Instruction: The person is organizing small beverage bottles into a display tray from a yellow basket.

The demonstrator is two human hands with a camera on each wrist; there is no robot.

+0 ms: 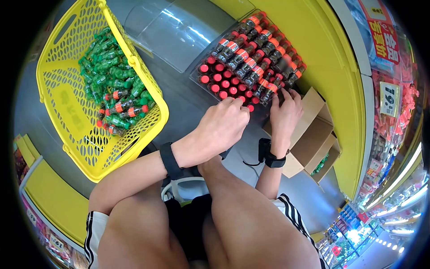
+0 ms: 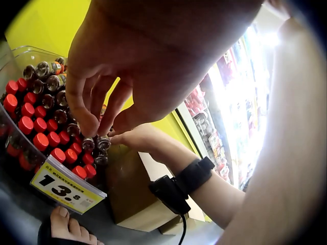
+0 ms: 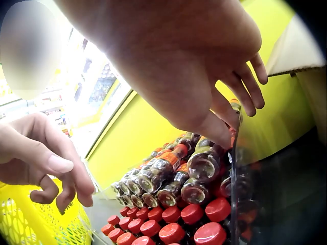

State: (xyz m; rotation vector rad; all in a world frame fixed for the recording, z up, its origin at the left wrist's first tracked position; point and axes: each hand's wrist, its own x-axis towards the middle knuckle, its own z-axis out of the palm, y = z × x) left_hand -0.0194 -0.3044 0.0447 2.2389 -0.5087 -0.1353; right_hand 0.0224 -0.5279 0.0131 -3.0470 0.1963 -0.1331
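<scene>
Head view shows your left hand point(image 1: 219, 127) over the red caps point(image 1: 224, 84) of the small dark bottles point(image 1: 246, 58) in the clear tub point(image 1: 195, 74). Its fingers are loosely bent, and they hold nothing. Your right hand point(image 1: 286, 112) is at the tub's edge, next to the dark bottles. Its fingers are spread and a little bent; you can't tell if they touch a bottle. Some dark bottles stand with their caps up, and others lie down in a pile. The yellow basket point(image 1: 62, 101) is on the left, with lots of green bottles point(image 1: 107, 62) and a few dark ones inside. By your right hand is a brown cardboard box point(image 1: 309, 110). Left wrist view shows a price card point(image 2: 64, 189) on the tub.
</scene>
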